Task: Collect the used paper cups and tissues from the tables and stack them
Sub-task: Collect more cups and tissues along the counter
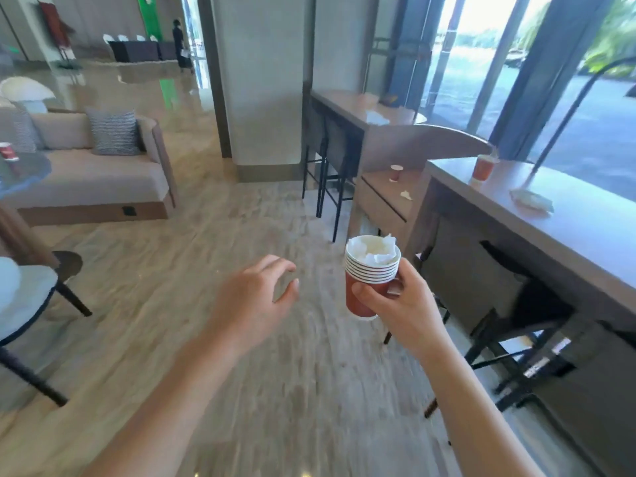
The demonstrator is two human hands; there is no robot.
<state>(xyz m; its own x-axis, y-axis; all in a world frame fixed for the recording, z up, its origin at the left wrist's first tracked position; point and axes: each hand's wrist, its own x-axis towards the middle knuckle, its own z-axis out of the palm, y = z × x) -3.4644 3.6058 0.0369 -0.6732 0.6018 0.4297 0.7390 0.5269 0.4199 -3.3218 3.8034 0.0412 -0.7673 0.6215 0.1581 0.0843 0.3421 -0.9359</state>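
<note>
Polished stone-look flooring runs through a bright lobby, with tall windows on the right, a beige upholstered sofa [86, 173] on the left and a long brown counter [568, 228] along the glass. The right hand [402, 304] wraps fingers and thumb around a nested stack of red paper cups with white rims [364, 287]. It grips low on the outer cup and holds the stack upright over the floor, probably so that the crumpled white tissue [378, 253] stuffed into the top cup does not spill out. The left hand [254, 297] hangs in the air near the stack and holds nothing, its fingers loosely spread and slightly bent. I judge it is free so that it can lift the next item.

More litter lies about. A single red paper cup [483, 168] stands on the long brown counter, with a wad of white tissue [531, 200] further along the same top. A small red cup [395, 172] and a scrap of tissue [406, 195] sit on the lower wooden side table [382, 197] beyond. Another red cup [8, 151] stands on the round glass table [27, 173] at the far left. The cup on the counter looks nearest, so it seems the likely next one to nest.

No brand or writing can be read. The cups look plain red from here, and a pale mark on the far-left cup is too blurred to make out.
</note>
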